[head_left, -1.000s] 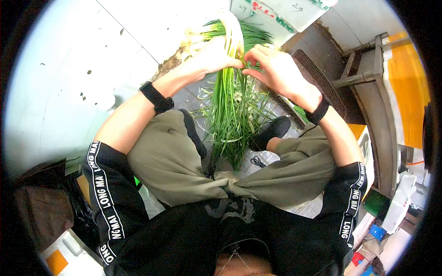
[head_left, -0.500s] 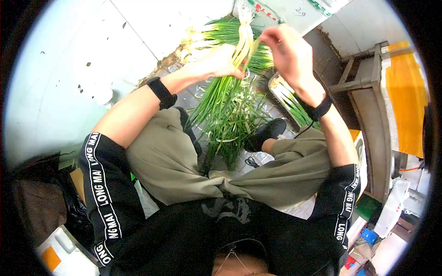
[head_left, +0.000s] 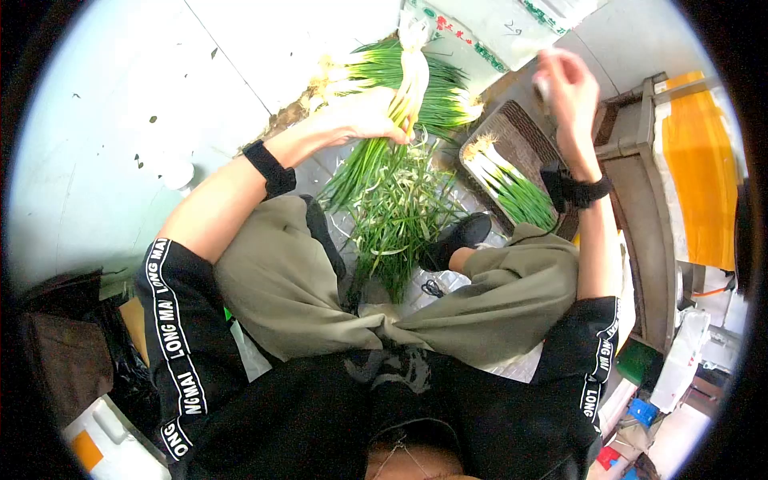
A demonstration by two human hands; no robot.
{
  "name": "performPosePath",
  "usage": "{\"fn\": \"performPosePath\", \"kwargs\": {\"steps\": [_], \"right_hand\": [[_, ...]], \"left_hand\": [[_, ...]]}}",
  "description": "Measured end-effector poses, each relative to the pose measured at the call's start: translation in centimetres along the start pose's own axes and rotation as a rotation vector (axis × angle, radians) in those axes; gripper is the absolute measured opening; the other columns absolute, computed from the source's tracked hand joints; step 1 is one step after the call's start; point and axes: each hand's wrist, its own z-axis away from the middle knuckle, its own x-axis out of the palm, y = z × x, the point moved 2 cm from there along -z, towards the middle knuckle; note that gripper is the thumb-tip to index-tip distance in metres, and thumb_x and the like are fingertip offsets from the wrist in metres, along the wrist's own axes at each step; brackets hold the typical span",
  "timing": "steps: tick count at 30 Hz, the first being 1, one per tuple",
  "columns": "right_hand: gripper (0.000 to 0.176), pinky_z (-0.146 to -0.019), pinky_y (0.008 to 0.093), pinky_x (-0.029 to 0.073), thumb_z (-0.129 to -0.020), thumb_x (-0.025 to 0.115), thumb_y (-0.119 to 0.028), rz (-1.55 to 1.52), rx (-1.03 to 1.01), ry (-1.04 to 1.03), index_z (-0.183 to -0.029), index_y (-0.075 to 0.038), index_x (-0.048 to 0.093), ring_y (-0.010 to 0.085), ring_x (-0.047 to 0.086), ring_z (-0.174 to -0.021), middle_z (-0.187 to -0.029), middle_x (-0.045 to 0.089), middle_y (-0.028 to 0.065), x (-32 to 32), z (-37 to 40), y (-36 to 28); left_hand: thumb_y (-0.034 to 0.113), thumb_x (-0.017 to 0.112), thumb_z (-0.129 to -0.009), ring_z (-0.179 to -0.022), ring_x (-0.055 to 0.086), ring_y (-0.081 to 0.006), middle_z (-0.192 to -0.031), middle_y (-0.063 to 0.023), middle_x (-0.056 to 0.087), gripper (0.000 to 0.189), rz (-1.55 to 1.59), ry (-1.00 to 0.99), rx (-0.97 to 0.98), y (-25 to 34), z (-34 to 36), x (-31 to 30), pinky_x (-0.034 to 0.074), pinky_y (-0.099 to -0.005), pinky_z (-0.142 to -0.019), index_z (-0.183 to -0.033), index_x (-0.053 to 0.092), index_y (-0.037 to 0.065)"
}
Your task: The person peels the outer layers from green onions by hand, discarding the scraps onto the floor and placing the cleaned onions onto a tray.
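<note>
My left hand (head_left: 370,114) is closed around a bunch of spring onions (head_left: 412,70), white root ends up and green leaves hanging below the fist. Up and to the right, my right hand (head_left: 571,90) is raised away from the bunch, fingers curled in. Motion smears its fingertips, and something small and pale shows there that I cannot make out. Beneath the held bunch lies a heap of loose green leaves and pale peelings (head_left: 406,210) on the floor between my feet. More spring onions (head_left: 438,78) are piled just behind the bunch.
At the right, a dark tray (head_left: 518,128) holds spring onions (head_left: 512,186) with roots toward the back. A white box with printed lettering (head_left: 472,40) stands against the wall. A metal-framed stand (head_left: 640,160) borders the right side. My shoe (head_left: 464,238) sits beside the peelings.
My right hand has moved from beside the bunch to the right, drawing away a pale strip it was pinching. My left hand keeps its grip and has shifted slightly left.
</note>
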Motion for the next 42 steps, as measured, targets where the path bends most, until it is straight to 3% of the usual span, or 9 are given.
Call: {"fn": "performPosePath", "kwargs": {"steps": [3,8,16,20,27,34,37,40,42], "right_hand": [[0.020,-0.072,0.0294,0.053,-0.089,0.069,-0.023,0.376,0.043,-0.483,-0.088,-0.004,0.071,0.0149,0.068,-0.073,-0.078,0.071,0.0086,2.3,3.3,0.8],[0.033,-0.068,0.0354,0.052,-0.081,0.077,-0.021,0.406,0.020,-0.937,-0.108,-0.005,0.066,0.0207,0.067,-0.071,-0.078,0.070,0.0082,5.2,7.5,2.2],[0.034,-0.058,0.0256,0.046,-0.085,0.075,-0.023,0.224,0.008,-0.826,-0.112,-0.005,0.065,0.0078,0.057,-0.064,-0.089,0.069,0.0045,6.2,7.5,-1.4],[0.052,-0.066,0.0324,0.052,-0.085,0.074,-0.039,0.158,-0.028,-0.762,-0.121,-0.004,0.062,0.0154,0.062,-0.066,-0.105,0.069,0.0100,6.3,8.4,-0.6],[0.065,-0.063,0.0331,0.052,-0.079,0.079,-0.048,0.049,-0.062,-0.652,-0.117,0.001,0.059,0.0182,0.062,-0.066,-0.099,0.067,0.0110,6.3,8.8,-2.4],[0.050,-0.061,0.0349,0.050,-0.076,0.082,-0.043,0.086,-0.133,-0.777,-0.098,-0.004,0.061,0.0201,0.060,-0.063,-0.089,0.063,0.0100,7.8,9.8,-0.7],[0.047,-0.059,0.0335,0.050,-0.077,0.082,-0.041,0.059,-0.153,-0.707,-0.097,-0.004,0.060,0.0188,0.059,-0.061,-0.085,0.060,0.0104,8.1,10.4,-1.3],[0.047,-0.058,0.0324,0.049,-0.079,0.081,-0.039,0.073,-0.056,-0.659,-0.102,-0.004,0.061,0.0162,0.059,-0.060,-0.091,0.063,0.0115,8.5,10.8,-1.8],[0.045,-0.058,0.0302,0.048,-0.082,0.079,-0.037,-0.032,0.042,-0.696,-0.107,-0.002,0.064,0.0117,0.059,-0.061,-0.088,0.066,0.0102,8.9,10.8,-1.6]], "left_hand": [[0.003,0.075,-0.079,-0.091,0.063,-0.0148,-0.095,-0.0056,0.069,0.029,0.149,-0.015,0.016,1.7,0.7,-0.7,0.050,-0.0298,-0.086,-0.105,0.062,0.005],[0.006,0.075,-0.081,-0.093,0.061,-0.0139,-0.096,-0.0041,0.064,0.031,0.190,-0.007,0.023,3.4,1.3,-0.3,0.049,-0.0279,-0.086,-0.108,0.060,0.005],[-0.001,0.068,-0.075,-0.091,0.055,-0.0139,-0.106,-0.0071,0.061,0.028,0.320,0.001,0.213,3.7,0.8,-0.1,0.050,-0.0291,-0.079,-0.102,0.062,0.003],[0.000,0.060,-0.078,-0.095,0.052,-0.0150,-0.108,-0.0065,0.056,0.038,0.564,0.040,0.228,3.9,0.9,-0.7,0.047,-0.0293,-0.084,-0.115,0.056,0.004],[-0.002,0.056,-0.074,-0.089,0.054,-0.0184,-0.108,-0.0124,0.059,0.034,0.853,0.007,0.340,7.9,1.7,-1.3,0.048,-0.0335,-0.084,-0.107,0.060,-0.002],[0.005,0.056,-0.074,-0.087,0.053,-0.0184,-0.107,-0.0117,0.059,0.028,0.773,0.088,0.252,6.2,0.9,-0.9,0.047,-0.0333,-0.085,-0.100,0.061,-0.003],[0.007,0.056,-0.074,-0.095,0.055,-0.0201,-0.109,-0.0112,0.060,0.029,0.765,0.106,0.211,5.9,0.6,-0.8,0.047,-0.0341,-0.090,-0.101,0.061,-0.002],[0.011,0.054,-0.080,-0.119,0.055,-0.0252,-0.125,-0.0162,0.058,0.045,0.906,0.042,0.216,6.1,0.4,-0.5,0.038,-0.0393,-0.114,-0.122,0.055,-0.005],[0.010,0.054,-0.081,-0.120,0.055,-0.0261,-0.128,-0.0182,0.057,0.046,0.907,0.049,0.261,6.6,0.2,-0.4,0.038,-0.0394,-0.114,-0.124,0.053,-0.005]]}}
